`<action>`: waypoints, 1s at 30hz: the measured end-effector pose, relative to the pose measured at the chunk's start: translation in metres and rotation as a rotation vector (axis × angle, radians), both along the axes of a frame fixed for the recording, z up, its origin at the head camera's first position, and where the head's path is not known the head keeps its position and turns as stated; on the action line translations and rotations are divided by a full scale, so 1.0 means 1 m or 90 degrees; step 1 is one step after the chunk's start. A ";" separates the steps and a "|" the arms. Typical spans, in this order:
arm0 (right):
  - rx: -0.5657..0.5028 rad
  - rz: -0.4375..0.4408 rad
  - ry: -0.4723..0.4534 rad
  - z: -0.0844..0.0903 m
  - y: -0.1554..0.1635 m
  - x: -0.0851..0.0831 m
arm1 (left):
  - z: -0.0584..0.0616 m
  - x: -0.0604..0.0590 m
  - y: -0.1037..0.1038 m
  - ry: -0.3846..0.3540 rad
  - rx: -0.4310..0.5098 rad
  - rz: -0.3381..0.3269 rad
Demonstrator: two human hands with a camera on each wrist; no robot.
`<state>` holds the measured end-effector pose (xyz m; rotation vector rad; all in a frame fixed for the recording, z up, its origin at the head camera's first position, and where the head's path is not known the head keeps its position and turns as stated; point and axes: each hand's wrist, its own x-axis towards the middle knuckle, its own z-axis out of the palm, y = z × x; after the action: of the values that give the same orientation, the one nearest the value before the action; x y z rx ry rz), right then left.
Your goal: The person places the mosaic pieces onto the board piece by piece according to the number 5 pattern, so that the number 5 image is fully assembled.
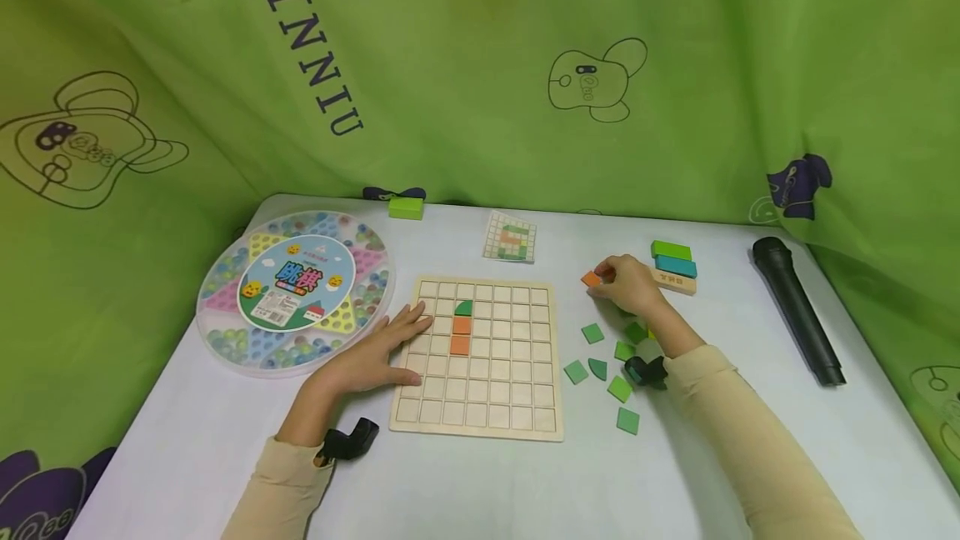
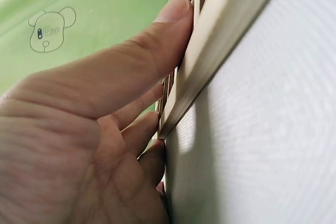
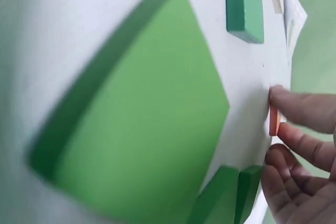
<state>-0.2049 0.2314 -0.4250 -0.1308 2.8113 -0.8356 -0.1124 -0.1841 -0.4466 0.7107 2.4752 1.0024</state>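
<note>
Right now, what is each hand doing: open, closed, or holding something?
Left hand: open, fingers flat, pressing the wooden grid board at its left edge.
Right hand: fingers pinch an orange tile.

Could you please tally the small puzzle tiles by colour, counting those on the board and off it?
Orange tiles: 3 (two on the board, one pinched in the right hand)
Green tiles: 8 (one on the board, seven loose; others may be hidden)
Total: 11
</note>
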 end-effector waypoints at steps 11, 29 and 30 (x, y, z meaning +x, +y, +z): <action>-0.077 0.010 0.028 0.011 -0.029 0.032 | 0.000 0.001 0.002 -0.004 -0.001 0.004; -0.193 0.184 -0.030 -0.007 -0.128 0.082 | 0.001 0.001 0.001 -0.010 0.007 0.006; -0.186 0.188 -0.021 -0.009 -0.130 0.081 | 0.001 0.001 0.001 -0.011 0.006 0.006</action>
<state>-0.1235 0.1014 -0.4337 -0.5546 2.5342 -1.1506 -0.1115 -0.1831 -0.4455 0.6925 2.4626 1.0207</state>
